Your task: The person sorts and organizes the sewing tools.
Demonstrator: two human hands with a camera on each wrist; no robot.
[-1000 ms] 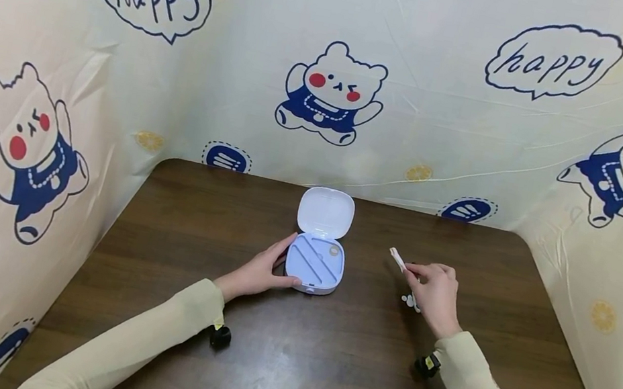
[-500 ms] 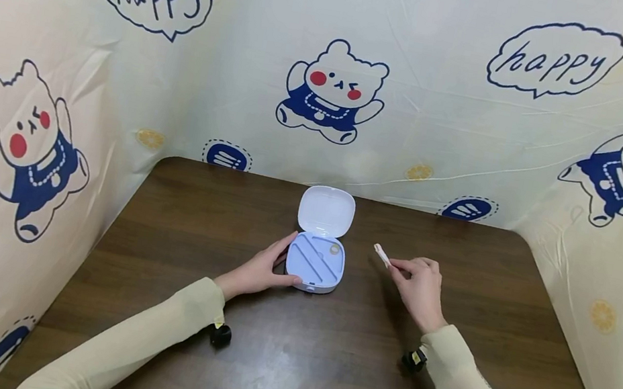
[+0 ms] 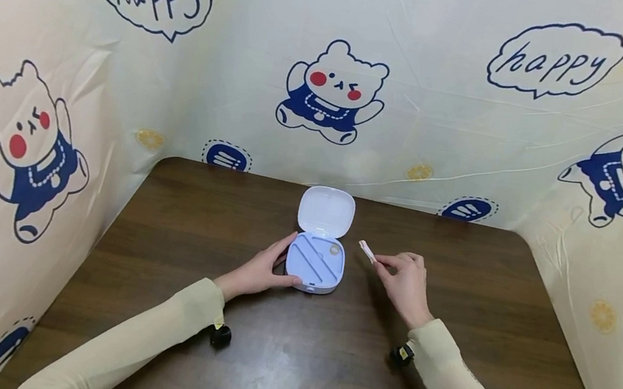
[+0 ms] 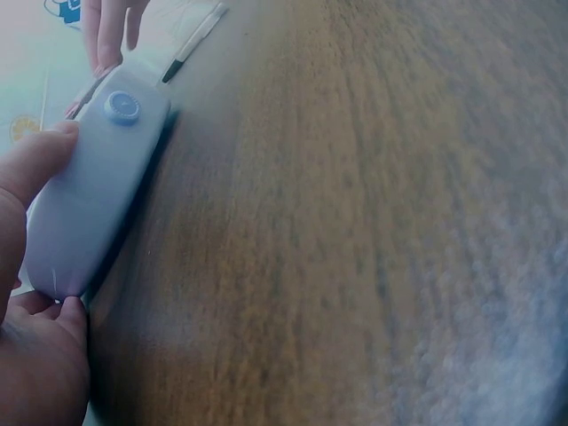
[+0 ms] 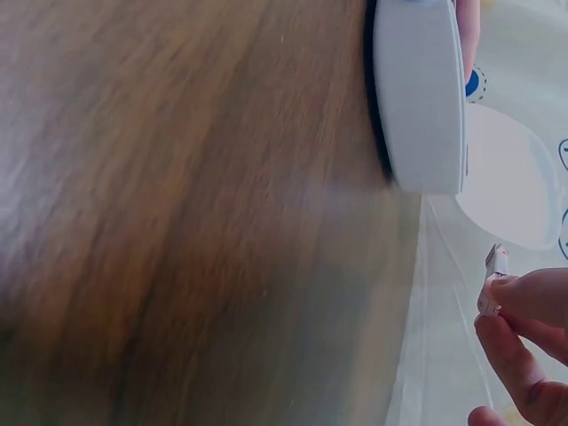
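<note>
A light blue hinged case [image 3: 308,263] stands on the table, its white lid [image 3: 326,211] raised. Inside are diagonal dividers and a small round yellowish piece [image 3: 334,250]. My left hand [image 3: 257,272] grips the case from the left, thumb at the front and fingers at the side. In the left wrist view a round button [image 4: 122,107] shows on the case's front. My right hand [image 3: 404,283] pinches a small, narrow white piece with pinkish marks [image 5: 497,259] between thumb and fingers. It is held just right of the case, apart from it; its kind is unclear.
The brown wooden table [image 3: 234,373] meets a printed cloth wall [image 3: 420,123] at the back and sides. In the left wrist view, a slim pale stick [image 4: 201,34] with a dark end appears beyond the case.
My right hand has moved left toward the case with the white piece. A small white thing seen beside that hand earlier is out of sight. My left hand and the case stay put.
</note>
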